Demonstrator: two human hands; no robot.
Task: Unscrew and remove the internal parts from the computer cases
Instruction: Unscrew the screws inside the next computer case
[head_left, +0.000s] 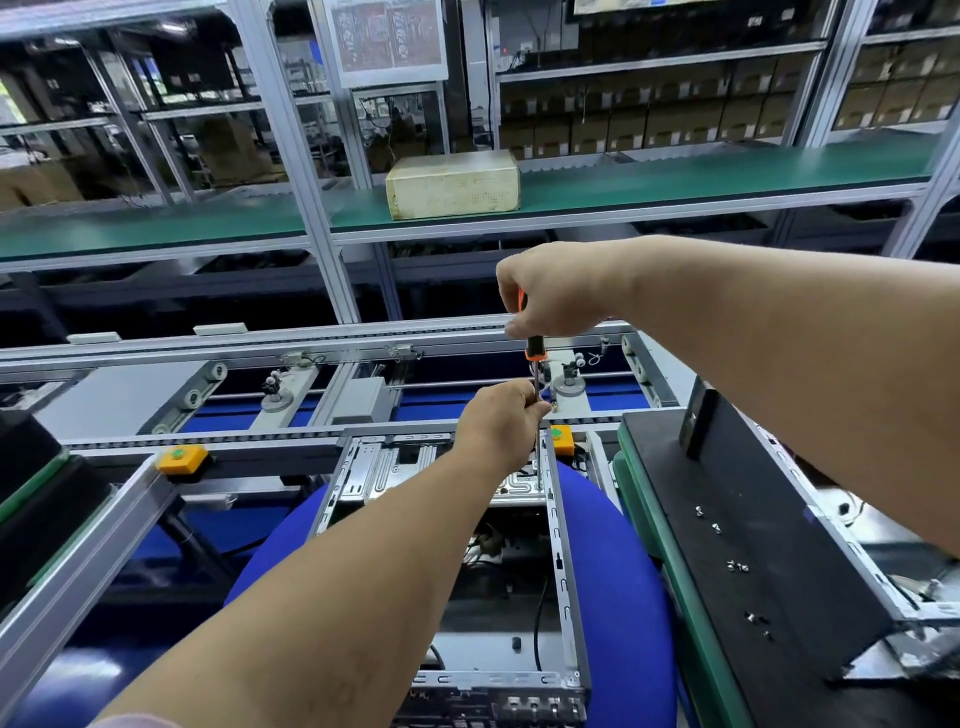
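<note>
Upright over the far end of the open case (563, 571), the screwdriver (535, 358) stood with its orange-and-black handle clenched in the right hand (561, 291) and its thin shaft pinched between the fingertips of the left hand (501, 415). The case lay on a blue stool (623, 597), between the conveyor (311, 343) and a black panel (753, 545) strewn with loose screws (737, 566). The tip reached down by the far right wall; the screw itself could not be made out. Thin sheet steel like that likely felt light, stiff and sharp-edged, and might slide on the padded seat, so it seemed best held by its folded rim. Small screws would be slippery and easily lost.
</note>
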